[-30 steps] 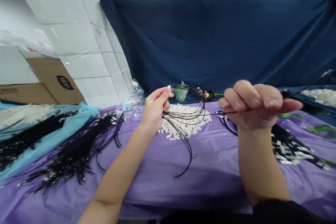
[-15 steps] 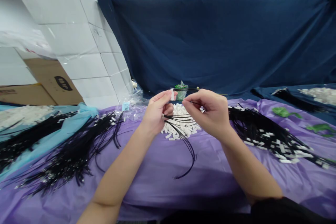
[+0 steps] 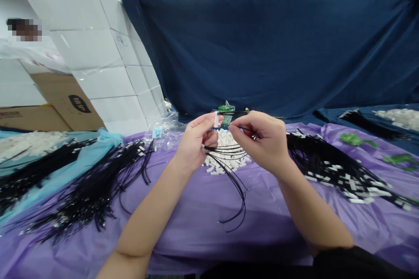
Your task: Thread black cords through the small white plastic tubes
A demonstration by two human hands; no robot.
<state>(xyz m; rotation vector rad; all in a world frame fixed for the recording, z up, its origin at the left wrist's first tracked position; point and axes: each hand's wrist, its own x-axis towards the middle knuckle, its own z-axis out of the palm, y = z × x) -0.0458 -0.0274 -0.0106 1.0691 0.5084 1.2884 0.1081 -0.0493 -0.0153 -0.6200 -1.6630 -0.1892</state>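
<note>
Two bare hands meet at chest height over the purple plastic table cover [image 3: 203, 226]. Left hand [image 3: 196, 141] pinches a small white plastic tag [image 3: 216, 118] between thumb and forefinger, with a bundle of thin black cords [image 3: 234, 174] drooping from its palm. Right hand [image 3: 262, 139] pinches one cord end just right of the tag, cord axis running left-right toward it. Beyond: loose heap of white tags [image 3: 225, 157], tagged-cord pile [image 3: 330, 165] to the right, black cord piles [image 3: 94, 183] to the left. Clear plastic bag [image 3: 163, 128], contents unclear. Stacked white boxes [image 3: 98, 52], dark blue drape [image 3: 278, 48] behind.
</note>
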